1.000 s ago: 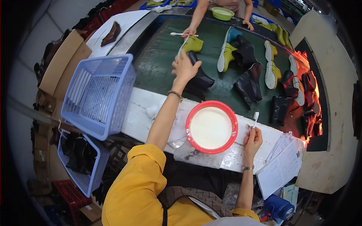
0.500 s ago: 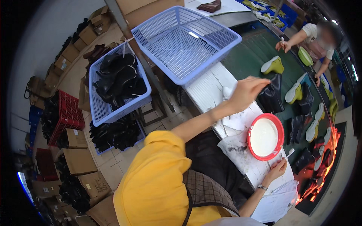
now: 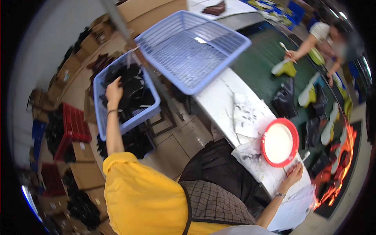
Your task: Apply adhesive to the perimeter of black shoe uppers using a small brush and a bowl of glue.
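My left hand reaches into a blue plastic basket on the left, its fingers closed at a black boot upper on the pile. The fingertips are partly lost against the dark leather. My right hand rests at the edge of the white bench, closed around a brush with a pale tip. Just beyond it stands a red bowl of white liquid. On the green conveyor belt lie black boot uppers beside yellow-green shoe lasts with pale soles.
A second blue basket sits at the bench's far end, by a metal post. Stained cloths and papers lie on the bench. Opposite, a co-worker's hand holds a brush. An orange-glowing heater is at right; cartons and a red crate stand left.
My left hand has left the black upper on the belt and swung left into the basket of uppers. My right hand stays near the bowl with the brush. The co-worker's hand has moved to a yellow-green last.
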